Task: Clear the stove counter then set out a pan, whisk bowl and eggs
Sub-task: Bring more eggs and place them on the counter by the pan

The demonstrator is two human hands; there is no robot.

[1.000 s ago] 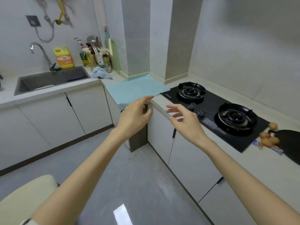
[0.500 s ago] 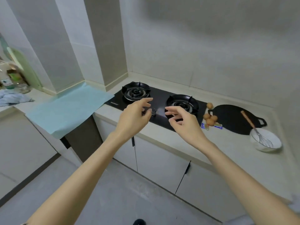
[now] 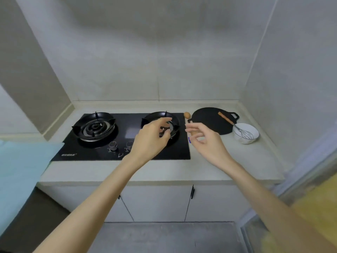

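Note:
A flat black pan (image 3: 209, 119) lies on the counter right of the black two-burner stove (image 3: 127, 143). A white bowl (image 3: 246, 136) with a wooden-handled whisk (image 3: 235, 126) leaning in it stands at the pan's right edge. One brown egg (image 3: 187, 115) rests by the pan's left rim; the other eggs are mostly hidden behind my right hand (image 3: 206, 141). That hand hovers open beside the stove's right edge. My left hand (image 3: 152, 139) hangs open over the right burner (image 3: 162, 123), holding nothing.
A light blue sheet (image 3: 21, 167) covers the counter to the left of the stove. Two knobs (image 3: 120, 146) sit at the stove's front. Tiled walls close the corner behind and to the right. Cabinet doors (image 3: 156, 203) are below the counter edge.
The view has swung right from the sink side, and the stove is now centred. Both hands have come along with it, now over the right burner and the eggs.

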